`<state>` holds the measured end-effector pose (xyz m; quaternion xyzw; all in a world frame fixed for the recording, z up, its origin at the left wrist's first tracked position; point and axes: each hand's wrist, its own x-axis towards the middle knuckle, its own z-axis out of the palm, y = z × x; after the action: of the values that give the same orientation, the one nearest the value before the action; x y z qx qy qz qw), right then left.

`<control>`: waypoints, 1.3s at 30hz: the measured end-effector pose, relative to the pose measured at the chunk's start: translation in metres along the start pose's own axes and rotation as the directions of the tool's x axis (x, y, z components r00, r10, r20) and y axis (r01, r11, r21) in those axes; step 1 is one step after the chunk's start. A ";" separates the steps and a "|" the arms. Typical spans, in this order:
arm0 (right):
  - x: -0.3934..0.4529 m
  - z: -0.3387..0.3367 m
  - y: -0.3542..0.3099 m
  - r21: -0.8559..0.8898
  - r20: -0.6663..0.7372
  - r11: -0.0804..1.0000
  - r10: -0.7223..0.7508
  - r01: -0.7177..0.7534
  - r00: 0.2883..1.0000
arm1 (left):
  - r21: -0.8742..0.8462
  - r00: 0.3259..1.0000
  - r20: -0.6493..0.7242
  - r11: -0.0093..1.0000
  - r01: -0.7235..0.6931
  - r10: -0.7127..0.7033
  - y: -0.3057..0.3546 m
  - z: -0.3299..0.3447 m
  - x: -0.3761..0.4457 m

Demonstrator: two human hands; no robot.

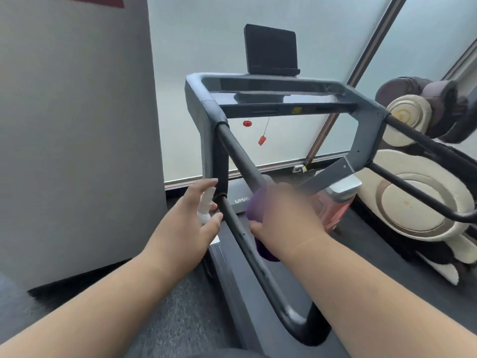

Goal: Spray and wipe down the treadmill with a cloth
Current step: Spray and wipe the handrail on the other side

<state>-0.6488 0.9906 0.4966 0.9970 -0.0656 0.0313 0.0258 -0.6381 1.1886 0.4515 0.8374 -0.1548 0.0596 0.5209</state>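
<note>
Right grip [284,218] clenched round purple cloth [255,202] against handrail [247,244]; left grip [191,215] grasping spray bottle [206,202].

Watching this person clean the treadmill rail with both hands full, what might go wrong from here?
The left hand holds the white spray bottle right beside the handrail; mist could drift onto the dark console above. The right hand is blurred with the purple cloth, so a fast wipe might slip off the rail. The red safety clip hangs nearby and could snag.
</note>
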 end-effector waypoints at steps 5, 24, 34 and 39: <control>0.022 -0.002 -0.002 0.038 0.008 0.998 -0.056 0.055 0.998 | 0.062 0.997 -0.081 0.998 -0.006 0.011 -0.004 0.003 -0.022; 0.232 -0.002 -0.087 0.184 0.031 0.979 0.081 -0.085 0.996 | 0.067 0.994 0.097 0.996 -0.056 0.049 -0.071 -0.060 0.097; 0.161 0.010 -0.069 0.104 -0.118 0.989 0.115 -0.103 0.986 | -0.047 0.960 0.263 0.995 -0.089 0.099 -0.088 -0.060 0.135; 0.182 0.009 -0.082 0.006 -0.119 0.990 0.139 -0.140 0.983 | -0.068 0.952 0.269 0.989 -0.133 0.146 -0.095 -0.064 0.142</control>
<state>-0.4577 1.0479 0.4956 0.9863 -0.1336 0.0922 0.0288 -0.4693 1.2561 0.4363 0.8116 -0.2853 -0.0235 0.5092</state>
